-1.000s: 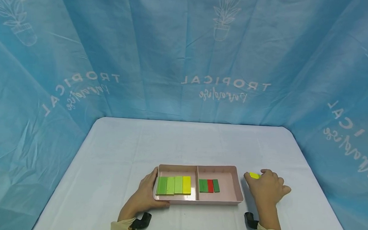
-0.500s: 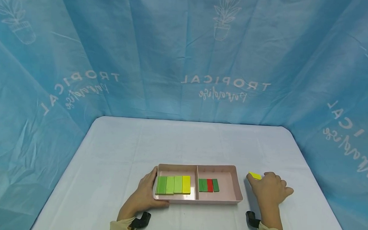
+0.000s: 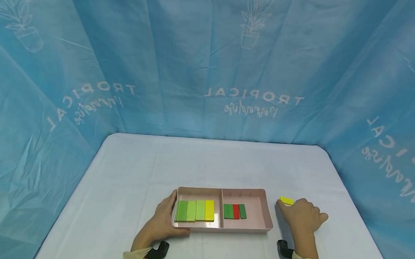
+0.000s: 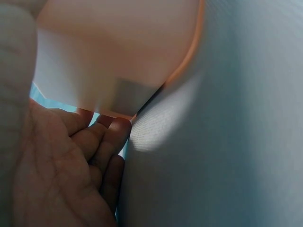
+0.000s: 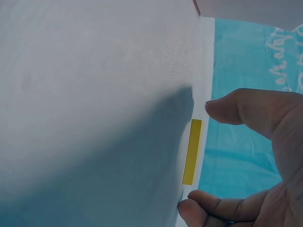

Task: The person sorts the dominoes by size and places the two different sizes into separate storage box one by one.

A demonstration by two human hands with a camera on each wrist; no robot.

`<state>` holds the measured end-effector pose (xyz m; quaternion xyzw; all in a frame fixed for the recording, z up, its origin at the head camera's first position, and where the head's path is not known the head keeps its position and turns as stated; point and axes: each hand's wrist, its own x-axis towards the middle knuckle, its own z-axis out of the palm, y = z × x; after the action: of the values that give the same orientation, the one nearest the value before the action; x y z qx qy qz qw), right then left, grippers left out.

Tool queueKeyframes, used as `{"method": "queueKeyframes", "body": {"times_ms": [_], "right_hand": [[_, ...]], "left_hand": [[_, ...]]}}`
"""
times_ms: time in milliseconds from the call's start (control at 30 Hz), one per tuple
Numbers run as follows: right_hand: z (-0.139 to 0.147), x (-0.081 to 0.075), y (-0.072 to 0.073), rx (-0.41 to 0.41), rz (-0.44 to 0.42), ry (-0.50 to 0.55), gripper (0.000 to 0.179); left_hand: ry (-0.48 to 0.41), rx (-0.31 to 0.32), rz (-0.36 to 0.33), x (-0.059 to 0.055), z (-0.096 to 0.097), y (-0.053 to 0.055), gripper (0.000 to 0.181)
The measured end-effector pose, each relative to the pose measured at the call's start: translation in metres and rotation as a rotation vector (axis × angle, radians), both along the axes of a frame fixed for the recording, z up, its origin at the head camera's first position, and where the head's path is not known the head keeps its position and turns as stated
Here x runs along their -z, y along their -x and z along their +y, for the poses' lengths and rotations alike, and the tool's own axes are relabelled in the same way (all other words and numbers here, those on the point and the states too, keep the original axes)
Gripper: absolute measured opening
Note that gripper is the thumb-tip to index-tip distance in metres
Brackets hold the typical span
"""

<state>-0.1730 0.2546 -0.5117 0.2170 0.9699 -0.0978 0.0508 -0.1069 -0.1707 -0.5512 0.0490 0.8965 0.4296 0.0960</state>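
Observation:
In the head view my left hand [image 3: 163,215] grips the left end of a pink two-compartment tray [image 3: 248,232], thumb along its near side. The left wrist view shows those fingertips [image 4: 120,127] at the tray's bottom edge [image 4: 128,117]. To the right of the tray, a yellow block [image 3: 286,201] lies on the white cloth. My right hand [image 3: 302,218] is spread just on the near side of it. Seen from the right wrist, the thumb [image 5: 227,109] and fingers stand either side of the yellow block [image 5: 192,151], with gaps between.
The tray's left compartment holds several green and light green blocks [image 3: 191,211] and a yellow one [image 3: 209,210]. In the right compartment are smaller green pieces [image 3: 242,211] and a red piece [image 3: 236,211]. A blue printed curtain [image 3: 209,68] surrounds the white table [image 3: 206,163].
My right hand's fingers have drawn back slightly toward the near side, and more of the yellow block shows. My left hand keeps its grip on the tray.

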Motion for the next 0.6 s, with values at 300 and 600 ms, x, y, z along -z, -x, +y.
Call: {"method": "queueKeyframes", "body": {"times_ms": [300, 600], "right_hand": [[0.0012, 0.0025, 0.0009, -0.013, -0.021, -0.01, 0.071], [0.0019, 0.0053, 0.0044, -0.035, -0.002, -0.02, 0.066]], "left_hand": [[-0.006, -0.007, 0.006, 0.0011, 0.0018, -0.0017, 0.146], [-0.014, -0.003, 0.016, -0.0007, 0.0018, -0.0003, 0.146]]}}
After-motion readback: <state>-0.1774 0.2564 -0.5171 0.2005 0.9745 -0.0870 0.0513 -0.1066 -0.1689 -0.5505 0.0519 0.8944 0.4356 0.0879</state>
